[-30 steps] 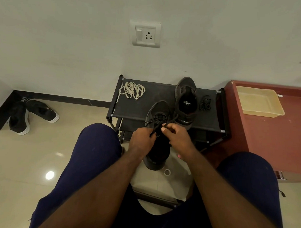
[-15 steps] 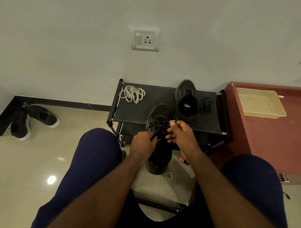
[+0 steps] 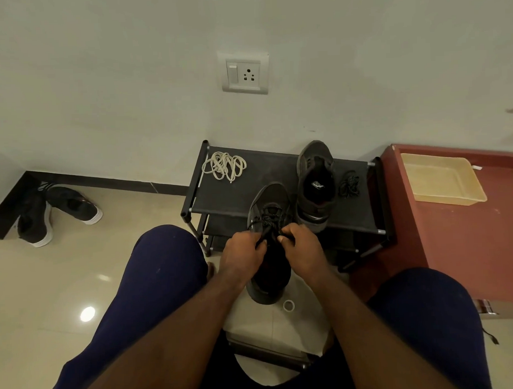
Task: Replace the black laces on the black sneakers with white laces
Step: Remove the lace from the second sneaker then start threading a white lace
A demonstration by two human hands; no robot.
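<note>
A black sneaker (image 3: 268, 205) with black laces lies between my knees, its toe over the front edge of the black shoe rack (image 3: 238, 195). My left hand (image 3: 241, 259) pinches a black lace end at the tongue. My right hand (image 3: 302, 251) grips the lace on the other side, fingers curled. A second black sneaker (image 3: 317, 180) without laces stands on the rack to the right. Beside it lies a bundle of black laces (image 3: 349, 185). White laces (image 3: 224, 166) lie coiled at the rack's back left.
A red-brown cabinet (image 3: 466, 233) with a yellow tray (image 3: 441, 179) stands right of the rack. Another pair of black shoes with white soles (image 3: 55, 213) lies on the floor at left. A small white ring (image 3: 289, 305) lies on the tiles below the sneaker.
My right hand has come down from a raised pull and now sits close to my left hand over the sneaker's tongue. The sneaker has stayed in place.
</note>
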